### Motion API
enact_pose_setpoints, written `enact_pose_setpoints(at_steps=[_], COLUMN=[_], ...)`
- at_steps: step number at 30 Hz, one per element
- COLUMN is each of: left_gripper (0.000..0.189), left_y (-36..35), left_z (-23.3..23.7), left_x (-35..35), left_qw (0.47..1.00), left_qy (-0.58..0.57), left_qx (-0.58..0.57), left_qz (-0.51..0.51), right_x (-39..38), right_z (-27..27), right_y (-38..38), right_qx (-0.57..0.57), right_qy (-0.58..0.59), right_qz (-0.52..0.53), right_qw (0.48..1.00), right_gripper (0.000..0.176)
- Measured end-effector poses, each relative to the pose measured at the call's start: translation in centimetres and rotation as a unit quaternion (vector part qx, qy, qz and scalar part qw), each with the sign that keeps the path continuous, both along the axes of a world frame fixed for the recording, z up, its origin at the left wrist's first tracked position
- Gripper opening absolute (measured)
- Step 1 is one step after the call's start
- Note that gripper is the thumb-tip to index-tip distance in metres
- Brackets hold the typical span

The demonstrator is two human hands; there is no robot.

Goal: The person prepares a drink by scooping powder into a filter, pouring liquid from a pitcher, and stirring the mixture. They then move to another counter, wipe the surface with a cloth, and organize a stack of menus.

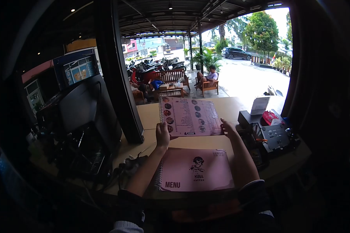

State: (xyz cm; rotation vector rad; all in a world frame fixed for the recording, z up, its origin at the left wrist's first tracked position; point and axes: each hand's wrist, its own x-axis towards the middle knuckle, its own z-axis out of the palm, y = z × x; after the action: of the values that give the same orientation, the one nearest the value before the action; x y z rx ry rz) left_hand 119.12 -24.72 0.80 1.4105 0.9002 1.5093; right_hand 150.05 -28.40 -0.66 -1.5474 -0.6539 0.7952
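A pink spiral-bound menu (188, 116) with small round pictures and lines of text is held above the counter, its print upside down to me. My left hand (163, 134) grips its near left corner by the spiral. At its right edge is my right hand (228, 127), thumb and fingers closed on the near right corner. Nearer to me, a second pink menu (196, 169) lies on the counter between my forearms, its cover reading "MENU" and "KELL coffee" under a drawn figure.
A dark monitor (79, 108) stands left, beside a black post (116, 70). Cables lie near my left forearm. On the right are a black box (247, 118), a card stand (259, 105) and a red item (272, 117). Beyond the counter (147, 112), a person (209, 77) sits in a chair.
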Motion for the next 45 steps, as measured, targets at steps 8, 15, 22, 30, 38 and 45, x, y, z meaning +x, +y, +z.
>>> enact_pose_setpoints(at_steps=[8, 15, 22, 30, 38, 45], left_gripper=[0.031, 0.031, 0.032, 0.038, 0.050, 0.077], left_y=[-6.1, -8.8, -10.2, -8.2, -8.5, -8.2], left_z=[0.4, 0.0, 0.3, -1.7, -3.2, 4.1], left_x=[-3.7, -6.0, -6.6, -6.2, -3.9, -4.7], left_qw=[0.995, 0.989, 0.987, 0.993, 0.975, 0.962], left_qy=[-0.009, -0.014, 0.002, -0.103, -0.147, 0.081], left_qx=[0.095, 0.135, 0.139, -0.035, -0.024, 0.229], left_qz=[0.038, 0.057, 0.075, 0.045, -0.167, 0.122], right_x=[-2.0, -4.7, -4.5, -7.4, -8.7, -8.4], right_z=[-0.7, 0.1, 0.4, 9.7, 15.7, 20.6], right_y=[-2.3, -5.7, -7.3, -11.9, -14.1, -18.9], right_qx=[0.029, 0.049, 0.010, 0.216, 0.406, 0.491], right_qy=[0.027, 0.019, -0.001, -0.102, -0.042, -0.215], right_qz=[0.079, 0.083, 0.125, 0.241, 0.163, 0.063], right_qw=[0.996, 0.995, 0.992, 0.941, 0.898, 0.842], right_gripper=[0.050, 0.045, 0.056, 0.041, 0.030, 0.022])
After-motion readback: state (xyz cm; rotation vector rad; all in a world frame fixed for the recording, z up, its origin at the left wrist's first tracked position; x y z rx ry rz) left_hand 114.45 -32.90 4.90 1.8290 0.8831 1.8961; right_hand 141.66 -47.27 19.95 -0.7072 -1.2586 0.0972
